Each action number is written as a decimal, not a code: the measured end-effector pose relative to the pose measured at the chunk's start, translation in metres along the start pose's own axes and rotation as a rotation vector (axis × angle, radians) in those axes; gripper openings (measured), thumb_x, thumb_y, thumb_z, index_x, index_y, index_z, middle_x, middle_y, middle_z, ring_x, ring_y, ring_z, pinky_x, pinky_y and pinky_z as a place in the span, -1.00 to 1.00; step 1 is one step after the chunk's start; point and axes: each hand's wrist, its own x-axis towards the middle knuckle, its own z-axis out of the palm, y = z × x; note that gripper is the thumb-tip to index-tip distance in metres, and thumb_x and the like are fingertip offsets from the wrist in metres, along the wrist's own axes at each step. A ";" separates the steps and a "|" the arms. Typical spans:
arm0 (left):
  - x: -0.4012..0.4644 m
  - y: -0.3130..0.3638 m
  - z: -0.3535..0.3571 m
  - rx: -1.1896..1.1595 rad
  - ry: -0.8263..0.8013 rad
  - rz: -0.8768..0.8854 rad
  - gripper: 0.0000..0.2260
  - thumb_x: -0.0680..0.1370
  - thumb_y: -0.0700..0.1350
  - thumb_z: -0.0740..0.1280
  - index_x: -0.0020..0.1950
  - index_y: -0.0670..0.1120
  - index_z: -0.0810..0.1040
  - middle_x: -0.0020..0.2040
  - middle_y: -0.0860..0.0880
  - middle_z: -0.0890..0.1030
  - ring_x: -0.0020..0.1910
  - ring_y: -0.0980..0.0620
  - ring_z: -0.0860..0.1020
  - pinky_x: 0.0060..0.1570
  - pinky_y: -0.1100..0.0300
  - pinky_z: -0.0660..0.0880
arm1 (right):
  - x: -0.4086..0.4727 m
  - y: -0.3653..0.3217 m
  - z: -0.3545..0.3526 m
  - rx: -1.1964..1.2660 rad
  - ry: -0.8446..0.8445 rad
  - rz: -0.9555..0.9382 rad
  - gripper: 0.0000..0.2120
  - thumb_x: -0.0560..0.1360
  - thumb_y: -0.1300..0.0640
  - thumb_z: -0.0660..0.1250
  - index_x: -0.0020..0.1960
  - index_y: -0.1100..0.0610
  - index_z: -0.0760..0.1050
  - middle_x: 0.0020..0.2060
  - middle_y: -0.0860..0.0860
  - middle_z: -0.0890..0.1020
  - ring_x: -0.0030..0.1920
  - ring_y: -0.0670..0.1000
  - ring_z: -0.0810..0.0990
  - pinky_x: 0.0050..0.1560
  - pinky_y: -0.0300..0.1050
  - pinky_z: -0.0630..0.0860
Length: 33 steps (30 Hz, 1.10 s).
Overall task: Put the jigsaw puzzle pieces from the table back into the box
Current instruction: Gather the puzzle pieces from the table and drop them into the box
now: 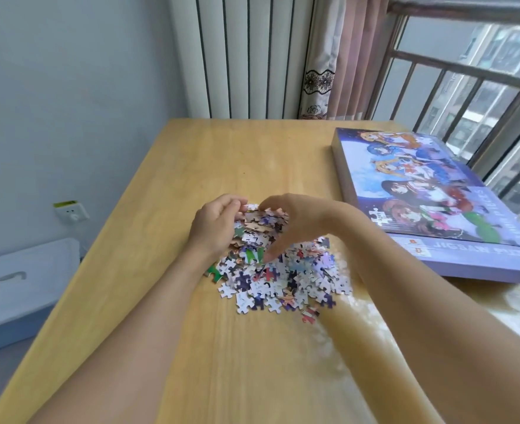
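With our left hand [214, 226] and right hand [286, 224] curled around the far part of the jigsaw pieces [283, 270] heaped mid-table, left of the closed box [430, 194], we judge them light, slippery, best scooped from underneath.

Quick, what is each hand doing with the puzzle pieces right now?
Left hand: fingers curled, gathering puzzle pieces at the far side of the pile.
Right hand: fingers curved over the pile, cupping pieces toward the left hand.
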 end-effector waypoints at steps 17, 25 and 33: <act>-0.013 0.014 -0.001 -0.257 -0.052 -0.019 -0.77 0.67 -0.15 0.22 -0.01 -0.18 0.65 -0.16 -0.18 0.71 -0.26 -0.05 0.61 -0.16 0.12 0.51 | -0.017 0.015 0.039 -0.096 0.403 -0.174 -0.52 0.47 -0.16 0.45 0.34 -0.05 0.49 0.07 -0.03 0.62 0.07 0.06 0.56 0.06 0.07 0.55; -0.011 0.013 -0.002 -0.271 -0.028 -0.023 -0.79 0.67 -0.15 0.24 0.01 -0.19 0.65 -0.18 -0.09 0.70 -0.25 0.10 0.61 -0.27 0.30 0.54 | -0.024 0.016 0.036 0.013 0.469 -0.210 -0.79 0.56 0.16 0.39 0.18 0.07 0.58 -0.01 0.02 0.68 -0.05 0.08 0.59 -0.04 0.03 0.56; -0.011 0.012 -0.002 -0.312 -0.024 -0.027 -0.79 0.67 -0.14 0.24 -0.01 -0.19 0.64 -0.22 -0.09 0.69 -0.24 0.01 0.63 -0.25 0.19 0.54 | -0.028 0.018 0.030 0.429 0.552 -0.196 -0.85 0.50 0.22 0.43 -0.19 0.24 0.51 -0.31 0.13 0.59 -0.36 -0.04 0.42 -0.30 -0.11 0.36</act>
